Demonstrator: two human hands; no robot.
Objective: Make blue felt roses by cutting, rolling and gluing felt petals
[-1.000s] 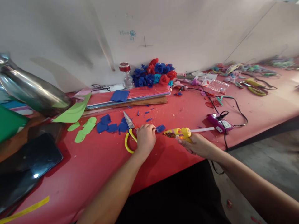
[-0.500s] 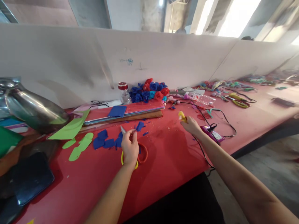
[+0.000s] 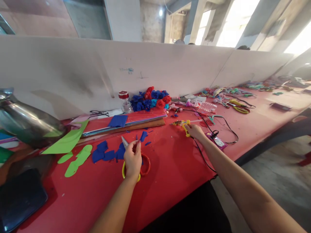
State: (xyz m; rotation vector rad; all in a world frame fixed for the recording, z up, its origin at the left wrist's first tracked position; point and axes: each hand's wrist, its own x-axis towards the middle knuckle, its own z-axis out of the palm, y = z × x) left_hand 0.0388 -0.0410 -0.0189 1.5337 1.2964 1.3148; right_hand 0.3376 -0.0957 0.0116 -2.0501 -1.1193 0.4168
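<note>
My left hand (image 3: pixel 132 158) is above the scissors (image 3: pixel 145 164), which have yellow and red handles, with its fingers pinched on something too small to make out. Cut blue pieces (image 3: pixel 109 155) lie just left of it on the red table (image 3: pixel 167 181). My right hand (image 3: pixel 195 132) is closed on the handle of a yellow glue gun (image 3: pixel 186 128). The gun's nozzle points left, and a black cord trails from it. Blue and red paper flowers (image 3: pixel 150 100) are piled behind, against the white partition.
A metal jug (image 3: pixel 29 119) lies at the left near green paper (image 3: pixel 68 139) and a dark pouch (image 3: pixel 23 197). A jar (image 3: pixel 125 103) stands behind stacked sheets (image 3: pixel 145 114). Pliers (image 3: pixel 240 109), cords and a purple box (image 3: pixel 218 142) are at the right.
The glue gun now shows side-on in my right hand, its nozzle toward the left. My left hand keeps its pinch above the scissors. The view has shifted slightly.
</note>
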